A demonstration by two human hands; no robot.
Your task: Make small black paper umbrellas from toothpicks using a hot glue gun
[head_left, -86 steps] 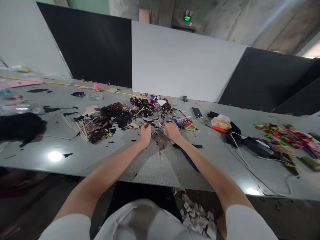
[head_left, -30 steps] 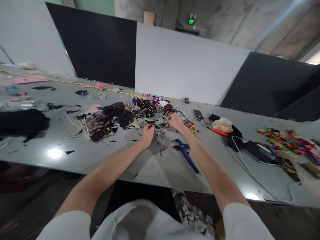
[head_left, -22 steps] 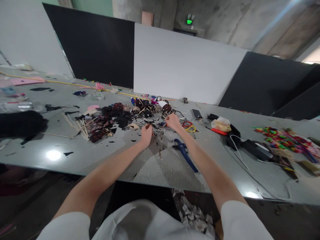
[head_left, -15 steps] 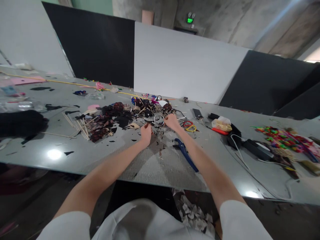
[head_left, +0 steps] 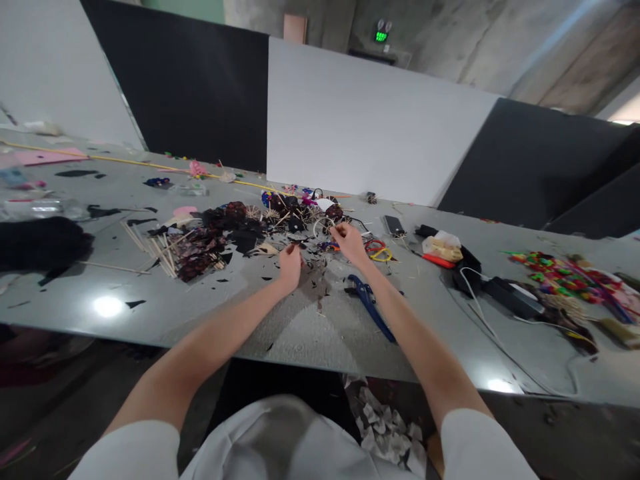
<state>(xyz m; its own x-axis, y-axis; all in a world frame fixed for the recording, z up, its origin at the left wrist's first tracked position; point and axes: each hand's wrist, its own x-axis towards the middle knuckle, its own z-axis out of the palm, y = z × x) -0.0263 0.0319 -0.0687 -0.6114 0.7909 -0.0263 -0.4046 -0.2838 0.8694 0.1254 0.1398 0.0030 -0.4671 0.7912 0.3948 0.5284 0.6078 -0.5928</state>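
My right hand is closed in a pinch at the middle of the table, on the edge of a thin white ring. My left hand is a little nearer to me and to the left, fingers pressed together; whatever they hold is too small to make out. Dark scraps lie under and between both hands. Beyond them is a heap of black and dark red patterned pieces with fans of thin sticks. Blue-handled pliers or cutters lie beside my right forearm, and red and yellow scissor-like handles are right of my right hand.
Wooden sticks and dark patterned cloth are piled at left, near a black fabric bundle. To the right are a phone, a black adapter with a white cable, and colourful bits. Upright panels stand behind the table.
My right hand has lifted slightly away and to the right, and the white ring has moved with it. My left hand stays almost where it was.
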